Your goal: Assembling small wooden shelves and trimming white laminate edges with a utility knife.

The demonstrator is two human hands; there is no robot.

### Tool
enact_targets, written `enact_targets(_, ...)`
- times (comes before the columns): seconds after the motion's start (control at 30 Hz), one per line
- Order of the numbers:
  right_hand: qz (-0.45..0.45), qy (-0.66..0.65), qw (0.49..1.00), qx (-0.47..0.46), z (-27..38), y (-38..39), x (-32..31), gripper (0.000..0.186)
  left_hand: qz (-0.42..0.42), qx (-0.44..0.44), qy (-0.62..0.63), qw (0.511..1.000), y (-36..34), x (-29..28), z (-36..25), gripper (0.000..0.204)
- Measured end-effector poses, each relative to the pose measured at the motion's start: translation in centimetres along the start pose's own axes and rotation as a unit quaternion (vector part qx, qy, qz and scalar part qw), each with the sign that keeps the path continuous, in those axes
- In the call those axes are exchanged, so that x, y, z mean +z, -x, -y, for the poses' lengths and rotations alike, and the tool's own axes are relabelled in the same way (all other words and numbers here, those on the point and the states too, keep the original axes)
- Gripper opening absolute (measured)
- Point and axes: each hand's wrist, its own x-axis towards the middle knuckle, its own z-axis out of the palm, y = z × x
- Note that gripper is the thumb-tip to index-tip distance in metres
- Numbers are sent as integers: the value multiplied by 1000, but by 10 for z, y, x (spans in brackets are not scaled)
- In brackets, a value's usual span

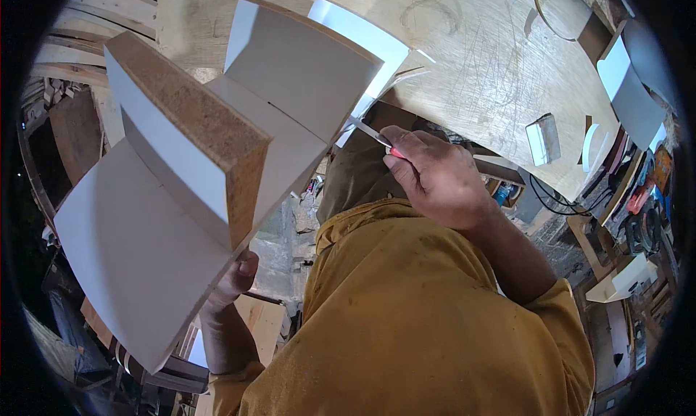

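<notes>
A white panel assembly [130, 249] with exposed brown chipboard edges fills the left of the head view, with upright pieces standing across it and a thin dark line on its far part. My left hand [232, 282] grips its near edge from below, with most fingers hidden behind it. My right hand [435, 180] is closed on a red-handled tool with a slim flat metal blade [370, 129], whose tip is at the assembly's right edge, near the far upright piece. Behind that piece lies another white panel [362, 39] on the plywood worktop [478, 53].
A small pale block [542, 139] and white offcuts lie on the worktop's right. Grey-white panels [634, 111], hand tools [641, 231] and a black cable [562, 202] are at the right edge. Wood strips [101, 17] are at upper left; scrap covers the ground below.
</notes>
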Motion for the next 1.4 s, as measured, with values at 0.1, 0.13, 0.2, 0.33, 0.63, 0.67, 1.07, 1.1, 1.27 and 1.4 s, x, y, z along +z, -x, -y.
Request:
enact_targets(0.1,30,33,999,25,-7,-6,2,34,-15,39,-17,999,9,4,5,42)
enact_targets(0.13,30,57,997,33,-11,-7,4,34,-20,52,-21,998,11,4,4,43)
enact_targets(0.2,32,56,997,37,-14,-6,4,34,32,-64,116,991,13,-3,-6,49)
enact_targets(0.33,18,1,1000,-3,7,4,-1,33,75,-182,250,948,12,-1,-8,57)
enact_targets(0.63,-57,27,998,-28,-32,-10,20,31,41,-203,251,946,24,5,-27,62)
enact_targets(0.67,-57,28,998,-25,-30,-7,19,31,38,-204,252,945,27,6,-29,62)
enact_targets(1.07,-77,16,996,-37,-31,-9,21,32,-5,-226,252,941,36,12,-2,69)
enact_targets(1.1,-69,20,997,-25,-32,-10,23,32,-9,-227,251,941,32,17,-3,70)
enact_targets(1.27,-5,20,1000,12,-42,-17,20,39,-30,-238,248,939,33,20,4,73)
enact_targets(1.4,-22,13,1000,5,-34,-13,17,35,-46,-243,250,936,38,24,2,75)
